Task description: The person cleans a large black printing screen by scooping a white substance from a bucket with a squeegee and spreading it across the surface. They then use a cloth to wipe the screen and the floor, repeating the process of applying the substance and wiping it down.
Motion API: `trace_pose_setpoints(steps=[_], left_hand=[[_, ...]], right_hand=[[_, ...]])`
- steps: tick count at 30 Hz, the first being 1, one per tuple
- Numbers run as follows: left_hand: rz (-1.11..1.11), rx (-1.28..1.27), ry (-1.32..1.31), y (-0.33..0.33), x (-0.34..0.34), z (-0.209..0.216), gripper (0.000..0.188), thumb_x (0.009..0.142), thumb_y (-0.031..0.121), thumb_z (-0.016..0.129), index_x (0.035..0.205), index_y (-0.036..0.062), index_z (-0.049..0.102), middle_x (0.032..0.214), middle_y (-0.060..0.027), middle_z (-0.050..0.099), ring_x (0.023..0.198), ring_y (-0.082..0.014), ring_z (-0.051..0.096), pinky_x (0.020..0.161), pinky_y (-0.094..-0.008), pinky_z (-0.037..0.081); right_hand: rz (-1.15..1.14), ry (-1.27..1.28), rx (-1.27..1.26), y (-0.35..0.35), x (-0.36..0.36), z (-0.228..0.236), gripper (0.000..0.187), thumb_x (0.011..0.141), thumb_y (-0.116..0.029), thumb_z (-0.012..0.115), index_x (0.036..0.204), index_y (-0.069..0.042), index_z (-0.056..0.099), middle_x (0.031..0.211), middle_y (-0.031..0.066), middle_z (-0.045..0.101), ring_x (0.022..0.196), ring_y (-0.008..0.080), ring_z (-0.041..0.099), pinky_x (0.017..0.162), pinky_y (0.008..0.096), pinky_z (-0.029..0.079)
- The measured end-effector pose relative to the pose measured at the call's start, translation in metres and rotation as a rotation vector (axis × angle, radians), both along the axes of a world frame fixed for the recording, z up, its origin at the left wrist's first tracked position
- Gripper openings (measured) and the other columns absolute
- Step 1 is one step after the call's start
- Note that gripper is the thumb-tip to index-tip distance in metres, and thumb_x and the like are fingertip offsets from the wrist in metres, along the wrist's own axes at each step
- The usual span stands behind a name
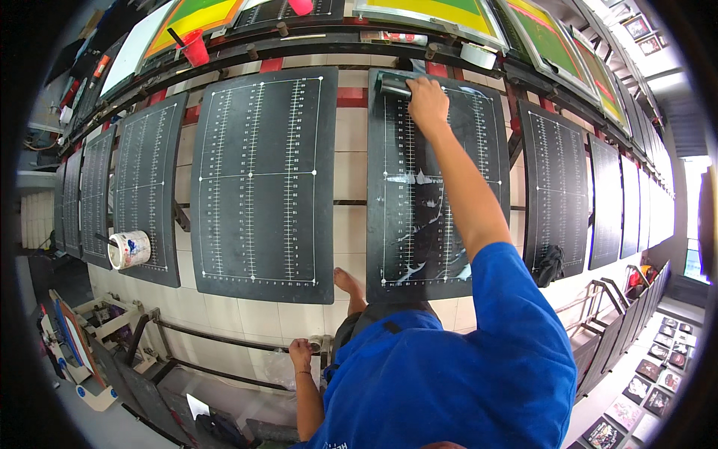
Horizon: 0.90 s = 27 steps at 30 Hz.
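My right hand [428,105] reaches to the far end of a black printing board [467,217] marked with white ruler lines. It is closed on a dark, wide-edged scraper [393,85], which lies against the board's far left corner. Glossy wet-looking streaks cross the middle and near part of this board. Low at my left side, my left hand [301,355] is closed at a small round greyish object [315,343], too small to name. Left of the worked board lies a matching black board [262,202] with the same markings.
More black boards [553,187] line both sides. A paint-stained white bucket [129,249] stands on one at left. Beyond runs a dark rail [321,46] with a red cup [195,49], a white tub [478,55] and framed screens [434,16]. Metal rails [224,339] are behind me.
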<state>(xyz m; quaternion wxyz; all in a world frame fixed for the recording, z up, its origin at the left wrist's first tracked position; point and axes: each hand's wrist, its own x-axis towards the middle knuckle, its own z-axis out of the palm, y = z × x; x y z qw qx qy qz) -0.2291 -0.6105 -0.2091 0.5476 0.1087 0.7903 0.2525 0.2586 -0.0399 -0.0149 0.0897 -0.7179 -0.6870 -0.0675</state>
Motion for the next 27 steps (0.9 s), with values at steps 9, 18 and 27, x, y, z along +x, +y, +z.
trace_pose_setpoints(steps=[9,18,27], left_hand=[[-0.047,0.041,0.011,-0.012,0.004,-0.034,0.009,0.087,0.003,0.065,0.082,-0.0043,0.062,0.071,-0.0098,0.062,0.057,-0.0146,0.058,0.045,-0.027,0.047],[-0.346,-0.037,0.29,-0.001,0.011,-0.04,0.007,0.077,0.004,0.073,0.083,0.0025,0.07,0.07,-0.0062,0.068,0.062,-0.0163,0.063,0.057,-0.0324,0.054],[-0.152,0.092,0.207,0.029,-0.007,-0.003,0.01,0.087,0.007,0.069,0.085,-0.0026,0.07,0.072,-0.0076,0.067,0.06,-0.0133,0.062,0.054,-0.0277,0.052]], right_hand=[[0.063,0.13,-0.076,-0.209,-0.001,0.025,0.066,0.067,0.001,0.07,0.131,-0.012,0.06,0.122,0.0031,0.061,0.115,0.0263,0.057,0.096,0.0364,0.051],[0.167,0.177,-0.171,-0.302,-0.054,0.031,0.071,0.064,0.003,0.069,0.133,-0.007,0.057,0.128,0.0069,0.058,0.115,0.0272,0.055,0.097,0.038,0.049],[-0.334,-0.031,0.011,-0.092,0.057,-0.005,0.038,0.084,-0.005,0.059,0.121,-0.012,0.065,0.121,0.0083,0.064,0.111,0.0311,0.06,0.091,0.0411,0.053]])
